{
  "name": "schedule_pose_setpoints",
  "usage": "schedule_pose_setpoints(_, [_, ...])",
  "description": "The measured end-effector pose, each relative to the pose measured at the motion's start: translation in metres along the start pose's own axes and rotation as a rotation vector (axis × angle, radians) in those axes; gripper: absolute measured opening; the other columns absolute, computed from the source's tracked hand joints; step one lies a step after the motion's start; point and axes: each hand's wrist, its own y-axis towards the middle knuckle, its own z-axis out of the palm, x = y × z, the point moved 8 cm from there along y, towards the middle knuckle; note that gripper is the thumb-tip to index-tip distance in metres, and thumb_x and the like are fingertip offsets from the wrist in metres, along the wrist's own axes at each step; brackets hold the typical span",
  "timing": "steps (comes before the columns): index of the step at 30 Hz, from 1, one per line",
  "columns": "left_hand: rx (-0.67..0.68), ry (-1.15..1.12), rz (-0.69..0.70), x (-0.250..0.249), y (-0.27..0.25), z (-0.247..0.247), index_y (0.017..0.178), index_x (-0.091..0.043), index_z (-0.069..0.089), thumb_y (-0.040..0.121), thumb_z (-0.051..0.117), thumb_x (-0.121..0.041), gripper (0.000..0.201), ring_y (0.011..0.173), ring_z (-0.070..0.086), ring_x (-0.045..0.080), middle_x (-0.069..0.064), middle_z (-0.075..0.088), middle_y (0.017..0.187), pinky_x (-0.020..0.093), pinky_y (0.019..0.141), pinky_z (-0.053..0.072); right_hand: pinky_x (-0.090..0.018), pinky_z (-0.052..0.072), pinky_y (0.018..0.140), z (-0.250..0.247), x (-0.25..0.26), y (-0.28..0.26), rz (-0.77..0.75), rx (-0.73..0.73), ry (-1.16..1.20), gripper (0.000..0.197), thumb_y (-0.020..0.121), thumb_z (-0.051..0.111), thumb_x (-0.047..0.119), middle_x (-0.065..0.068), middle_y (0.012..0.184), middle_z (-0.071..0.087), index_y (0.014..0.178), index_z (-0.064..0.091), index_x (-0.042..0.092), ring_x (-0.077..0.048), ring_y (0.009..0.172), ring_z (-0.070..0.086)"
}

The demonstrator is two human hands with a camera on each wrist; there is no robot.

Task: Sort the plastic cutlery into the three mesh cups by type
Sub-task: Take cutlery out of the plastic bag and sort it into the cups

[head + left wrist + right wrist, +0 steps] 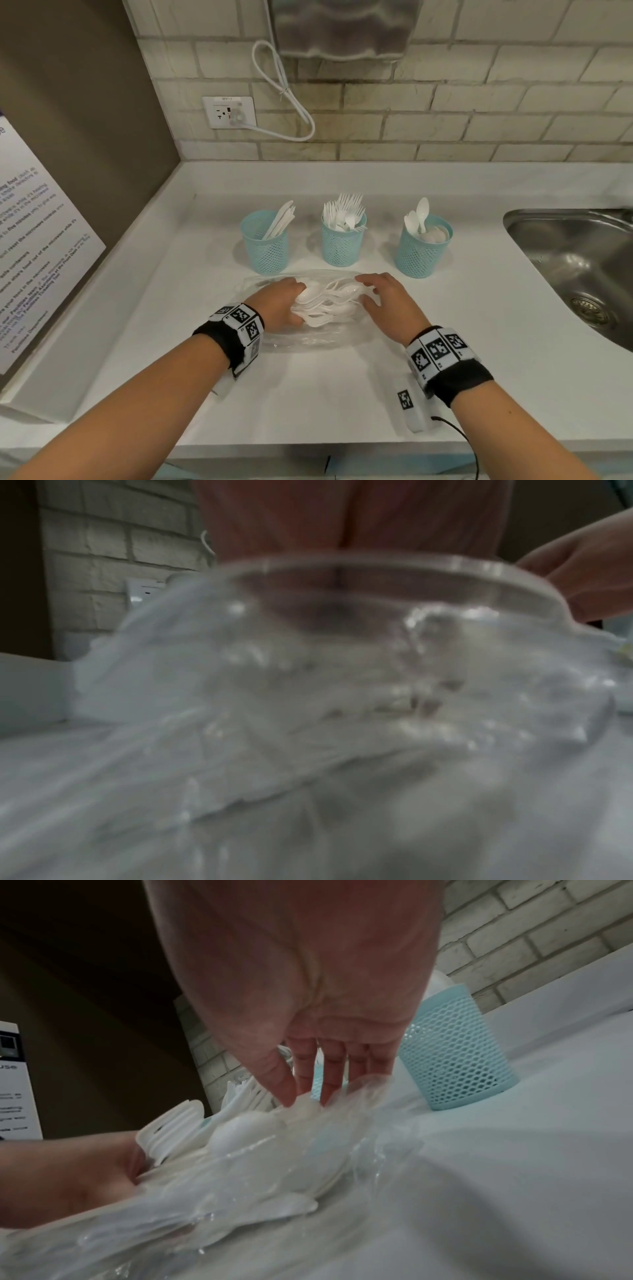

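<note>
Three mesh cups stand in a row, and just in front of the middle one lies my pile of spoons on a clear plastic bag. My left hand curls around one end of the pile and holds it. My right hand is mostly open, with fingertips touching the other end. I think I should squeeze the spoons into one neat bunch before I lift, so none slip. The spoons lie flat, long way running side to side along the row of cups. Most bowls seem to point right; I cannot tell for all.
</note>
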Motion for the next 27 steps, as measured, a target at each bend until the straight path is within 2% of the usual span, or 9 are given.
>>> schedule_pose_setpoints(4, [-0.017, -0.123, 0.023, 0.001, -0.001, -0.008, 0.12, -0.012, 0.052, 0.08, 0.071, -0.024, 0.046, 0.106, 0.054, 0.025, 0.009, 0.053, 0.114, 0.033, 0.091, 0.042, -0.033, 0.037, 0.106, 0.007, 0.011, 0.001, 0.023, 0.056, 0.213, 0.05, 0.09, 0.048, 0.011, -0.002, 0.134, 0.049, 0.138, 0.039, 0.02, -0.02, 0.12, 0.049])
schedule_pose_setpoints(8, [-0.101, -0.292, 0.116, -0.008, -0.007, -0.017, 0.109, -0.017, 0.057, 0.077, 0.072, -0.017, 0.036, 0.096, 0.059, 0.019, 0.003, 0.062, 0.106, 0.029, 0.084, 0.045, -0.022, 0.035, 0.099, 0.01, 0.03, 0.003, 0.045, -0.025, 0.523, 0.061, 0.087, 0.063, 0.026, 0.001, 0.13, 0.04, 0.136, 0.026, 0.022, -0.013, 0.119, 0.044])
schedule_pose_setpoints(12, [-0.151, -0.412, 0.155, -0.012, -0.01, -0.025, 0.1, -0.025, 0.056, 0.075, 0.07, -0.013, 0.031, 0.087, 0.061, 0.016, -0.003, 0.065, 0.096, 0.029, 0.078, 0.048, -0.025, 0.028, 0.11, 0.011, 0.035, 0.013, 0.04, -0.138, 0.472, 0.079, 0.084, 0.065, 0.041, 0.008, 0.129, 0.022, 0.145, 0.02, 0.02, -0.008, 0.125, 0.034])
schedule_pose_setpoints(14, [-0.153, -0.433, 0.167, -0.009, -0.011, -0.023, 0.101, -0.023, 0.057, 0.075, 0.071, -0.013, 0.031, 0.087, 0.062, 0.016, -0.002, 0.066, 0.097, 0.03, 0.079, 0.048, -0.018, 0.029, 0.107, 0.007, 0.037, 0.015, 0.004, -0.179, 0.49, 0.073, 0.083, 0.066, 0.038, 0.008, 0.133, 0.025, 0.141, 0.025, 0.02, -0.003, 0.123, 0.035])
schedule_pose_setpoints(16, [-0.144, -0.456, 0.183, -0.008, -0.012, -0.02, 0.098, -0.026, 0.056, 0.076, 0.072, -0.014, 0.03, 0.085, 0.061, 0.014, -0.004, 0.066, 0.094, 0.026, 0.078, 0.048, -0.006, 0.03, 0.097, 0.002, 0.042, 0.017, -0.054, -0.212, 0.576, 0.062, 0.084, 0.067, 0.03, 0.006, 0.135, 0.035, 0.132, 0.029, 0.021, 0.011, 0.115, 0.039])
schedule_pose_setpoints(18, [-0.162, -0.477, 0.189, -0.008, -0.013, -0.021, 0.098, -0.028, 0.054, 0.076, 0.073, -0.012, 0.034, 0.081, 0.059, 0.005, -0.009, 0.063, 0.091, 0.014, 0.073, 0.044, -0.013, 0.039, 0.093, 0.001, 0.045, 0.019, -0.093, -0.212, 0.631, 0.053, 0.088, 0.063, 0.025, 0.005, 0.124, 0.046, 0.131, 0.033, 0.02, 0.019, 0.104, 0.045])
schedule_pose_setpoints(21, [-0.26, -0.565, 0.136, 0.0, -0.014, -0.025, 0.106, -0.025, 0.05, 0.071, 0.079, -0.011, 0.047, 0.083, 0.053, 0.001, -0.01, 0.057, 0.095, 0.004, 0.071, 0.038, -0.026, 0.038, 0.1, 0.006, 0.049, 0.02, -0.055, -0.182, 0.538, 0.034, 0.095, 0.051, 0.029, 0.002, 0.119, 0.047, 0.128, 0.05, 0.023, -0.002, 0.111, 0.046])
schedule_pose_setpoints(24, [-0.344, -0.631, 0.061, 0.009, -0.016, -0.029, 0.117, -0.022, 0.047, 0.066, 0.083, -0.016, 0.062, 0.09, 0.049, -0.002, -0.015, 0.048, 0.097, 0.004, 0.074, 0.037, -0.015, 0.031, 0.096, 0.011, 0.058, 0.017, -0.042, -0.198, 0.527, 0.028, 0.098, 0.044, 0.029, -0.001, 0.115, 0.046, 0.119, 0.058, 0.018, -0.001, 0.104, 0.044])
schedule_pose_setpoints(27, [-0.323, -0.551, -0.002, 0.015, -0.02, -0.03, 0.111, -0.027, 0.053, 0.068, 0.08, -0.028, 0.052, 0.084, 0.056, 0.0, -0.016, 0.058, 0.092, 0.018, 0.075, 0.045, -0.01, 0.032, 0.089, 0.011, 0.077, 0.018, -0.14, -0.185, 0.445, 0.026, 0.098, 0.043, 0.03, -0.001, 0.114, 0.049, 0.114, 0.056, 0.014, -0.002, 0.102, 0.046])
